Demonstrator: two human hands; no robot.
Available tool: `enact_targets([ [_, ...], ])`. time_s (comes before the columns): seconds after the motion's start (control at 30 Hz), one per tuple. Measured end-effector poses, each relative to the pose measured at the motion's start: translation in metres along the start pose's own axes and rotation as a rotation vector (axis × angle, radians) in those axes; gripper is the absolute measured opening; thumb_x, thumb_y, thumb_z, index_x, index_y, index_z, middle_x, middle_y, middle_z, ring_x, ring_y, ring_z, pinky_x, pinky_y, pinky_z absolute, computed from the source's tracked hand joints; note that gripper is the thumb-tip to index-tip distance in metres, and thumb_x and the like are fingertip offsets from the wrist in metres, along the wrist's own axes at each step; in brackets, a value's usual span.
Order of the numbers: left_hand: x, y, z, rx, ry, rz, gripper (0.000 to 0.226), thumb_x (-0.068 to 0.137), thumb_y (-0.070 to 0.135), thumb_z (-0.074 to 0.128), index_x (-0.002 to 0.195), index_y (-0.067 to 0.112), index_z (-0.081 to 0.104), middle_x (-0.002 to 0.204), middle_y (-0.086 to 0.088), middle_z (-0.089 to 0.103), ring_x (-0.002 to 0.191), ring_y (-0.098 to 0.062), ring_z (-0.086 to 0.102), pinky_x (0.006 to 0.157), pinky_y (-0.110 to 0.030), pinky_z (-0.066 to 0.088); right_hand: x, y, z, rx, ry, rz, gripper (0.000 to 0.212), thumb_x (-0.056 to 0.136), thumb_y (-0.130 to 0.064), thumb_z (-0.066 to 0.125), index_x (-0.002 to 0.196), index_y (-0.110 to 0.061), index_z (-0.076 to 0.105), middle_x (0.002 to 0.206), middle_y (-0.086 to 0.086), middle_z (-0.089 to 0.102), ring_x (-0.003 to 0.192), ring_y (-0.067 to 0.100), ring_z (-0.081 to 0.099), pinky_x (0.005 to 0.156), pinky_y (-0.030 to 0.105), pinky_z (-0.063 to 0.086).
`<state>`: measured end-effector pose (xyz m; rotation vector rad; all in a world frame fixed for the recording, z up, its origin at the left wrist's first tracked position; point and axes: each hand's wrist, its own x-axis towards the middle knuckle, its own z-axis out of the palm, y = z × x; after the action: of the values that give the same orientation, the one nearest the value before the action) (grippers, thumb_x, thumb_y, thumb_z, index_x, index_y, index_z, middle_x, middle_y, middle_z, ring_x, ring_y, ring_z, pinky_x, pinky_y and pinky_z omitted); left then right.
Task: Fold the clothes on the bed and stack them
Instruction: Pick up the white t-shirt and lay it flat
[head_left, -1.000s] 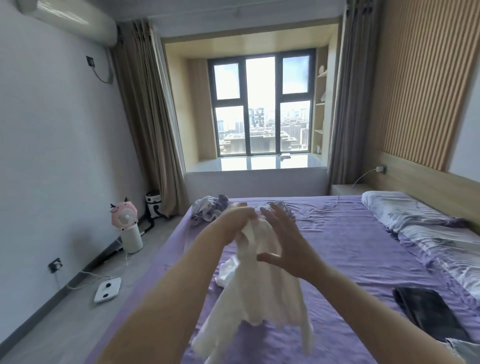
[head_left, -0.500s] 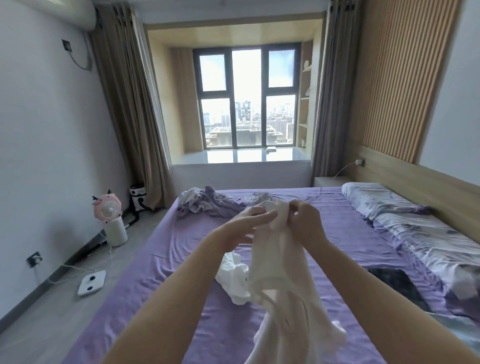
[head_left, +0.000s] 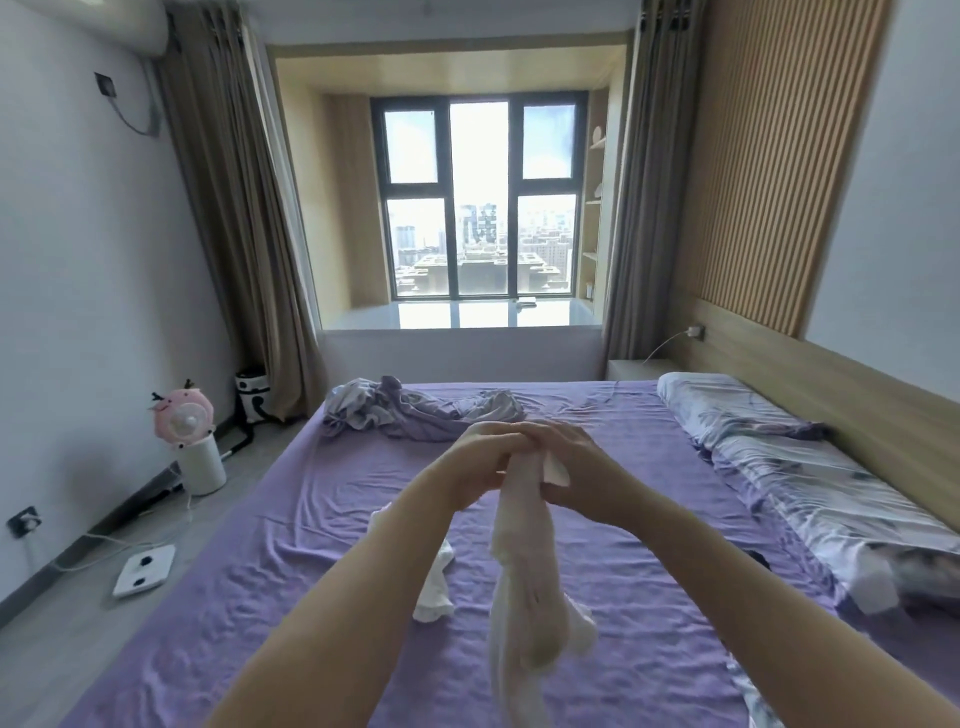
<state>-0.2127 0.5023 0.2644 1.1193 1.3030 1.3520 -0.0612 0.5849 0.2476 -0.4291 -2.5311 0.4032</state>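
Observation:
A white garment (head_left: 524, 587) hangs bunched in a long narrow drape above the purple bed (head_left: 291, 545). Both hands grip its top edge close together: my left hand (head_left: 483, 457) on the left side, my right hand (head_left: 571, 467) on the right, fingers closed on the cloth. A second crumpled white piece (head_left: 434, 587) lies on the sheet just left of the hanging garment, partly hidden by my left forearm. A heap of unfolded purple-grey clothes (head_left: 415, 410) lies at the bed's far end. A dark garment (head_left: 761, 558) peeks out behind my right forearm.
Patterned pillows and a quilt (head_left: 810, 483) run along the bed's right side by the wooden headboard. On the floor at left stand a pink fan on a white bin (head_left: 189, 441), a white scale (head_left: 145, 569) and cables. A window bay lies beyond the bed.
My hands have drawn closer together on the garment's top edge, and the cloth now hangs in a narrower, more gathered drape. The view has tilted slightly.

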Motion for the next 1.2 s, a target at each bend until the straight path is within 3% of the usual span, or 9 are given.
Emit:
enact_targets([
  [0.13, 0.008, 0.004, 0.016, -0.085, 0.063, -0.002, 0.019, 0.080, 0.004, 0.062, 0.097, 0.002, 0.068, 0.089, -0.017, 0.064, 0.076, -0.024, 0.060, 0.070, -0.030, 0.049, -0.007, 0.002, -0.018, 0.186, 0.107, 0.207, 0.036, 0.085, -0.018, 0.065, 0.120, -0.022, 0.058, 0.101, -0.008, 0.062, 0.090, 0.012, 0.057, 0.069, 0.011, 0.037],
  [0.3, 0.013, 0.001, 0.024, -0.063, 0.087, -0.013, 0.049, 0.060, 0.025, 0.074, 0.108, 0.019, 0.067, 0.103, -0.009, 0.069, 0.095, -0.022, 0.063, 0.088, -0.035, 0.045, -0.006, 0.017, -0.027, 0.246, 0.071, 0.262, 0.016, 0.084, -0.026, 0.066, 0.099, -0.022, 0.065, 0.085, -0.007, 0.062, 0.081, 0.012, 0.055, 0.064, 0.015, 0.037],
  [0.43, 0.004, -0.013, 0.023, 0.126, -0.035, -0.018, 0.056, 0.071, 0.020, 0.080, 0.122, 0.021, 0.057, 0.113, -0.008, 0.067, 0.104, -0.024, 0.064, 0.092, -0.041, 0.049, -0.003, 0.025, -0.034, 0.298, 0.049, 0.272, 0.006, 0.085, -0.021, 0.064, 0.089, -0.022, 0.068, 0.080, -0.006, 0.063, 0.076, 0.011, 0.055, 0.064, 0.019, 0.039],
  [0.67, -0.019, -0.061, 0.023, 0.222, 0.109, -0.084, 0.006, 0.082, 0.008, 0.070, 0.086, 0.007, 0.067, 0.076, -0.005, 0.062, 0.068, -0.015, 0.060, 0.062, -0.021, 0.049, -0.011, 0.031, -0.049, 0.682, 0.124, 0.370, 0.014, 0.075, -0.017, 0.068, 0.065, -0.021, 0.059, 0.063, -0.007, 0.052, 0.056, 0.006, 0.047, 0.048, 0.013, 0.037],
  [0.77, -0.014, -0.056, 0.031, 0.149, 0.187, -0.052, 0.024, 0.070, 0.031, 0.072, 0.085, 0.013, 0.069, 0.076, -0.004, 0.058, 0.068, -0.016, 0.054, 0.064, -0.027, 0.046, -0.017, 0.044, -0.050, 0.693, 0.005, 0.405, 0.018, 0.061, -0.024, 0.063, 0.079, -0.021, 0.062, 0.079, -0.001, 0.060, 0.069, 0.009, 0.053, 0.059, 0.020, 0.044],
  [0.87, 0.002, -0.038, 0.049, 0.210, 0.190, -0.045, 0.034, 0.065, 0.035, 0.065, 0.090, 0.012, 0.071, 0.074, -0.002, 0.058, 0.067, -0.015, 0.052, 0.062, -0.026, 0.045, -0.024, 0.055, -0.040, 0.768, -0.274, 0.385, 0.036, 0.072, -0.019, 0.070, 0.106, -0.019, 0.062, 0.106, 0.010, 0.065, 0.092, 0.019, 0.061, 0.077, 0.028, 0.051],
  [0.93, 0.011, -0.029, 0.061, 0.242, 0.156, -0.039, 0.045, 0.063, 0.033, 0.064, 0.094, 0.001, 0.070, 0.076, -0.008, 0.058, 0.068, -0.018, 0.051, 0.059, -0.025, 0.044, -0.028, 0.055, -0.031, 0.759, -0.388, 0.350, 0.037, 0.076, -0.019, 0.072, 0.112, -0.015, 0.062, 0.103, 0.012, 0.067, 0.092, 0.017, 0.062, 0.079, 0.030, 0.051],
  [1.07, 0.019, -0.023, 0.062, 0.283, 0.149, -0.021, 0.029, 0.067, 0.036, 0.071, 0.078, 0.011, 0.062, 0.066, 0.001, 0.050, 0.058, -0.010, 0.045, 0.048, -0.019, 0.034, -0.030, 0.050, -0.034, 0.584, -0.209, 0.361, 0.008, 0.082, -0.019, 0.070, 0.082, -0.012, 0.066, 0.073, -0.001, 0.053, 0.069, 0.009, 0.046, 0.063, 0.023, 0.040],
  [1.2, 0.008, -0.048, 0.035, 0.367, 0.052, -0.080, 0.014, 0.081, 0.020, 0.074, 0.082, 0.015, 0.060, 0.068, 0.010, 0.058, 0.062, -0.004, 0.054, 0.057, -0.015, 0.043, -0.025, 0.050, -0.056, 0.531, -0.052, 0.345, 0.029, 0.079, -0.020, 0.074, 0.061, -0.019, 0.050, 0.056, -0.009, 0.042, 0.051, 0.004, 0.039, 0.046, 0.018, 0.030],
])
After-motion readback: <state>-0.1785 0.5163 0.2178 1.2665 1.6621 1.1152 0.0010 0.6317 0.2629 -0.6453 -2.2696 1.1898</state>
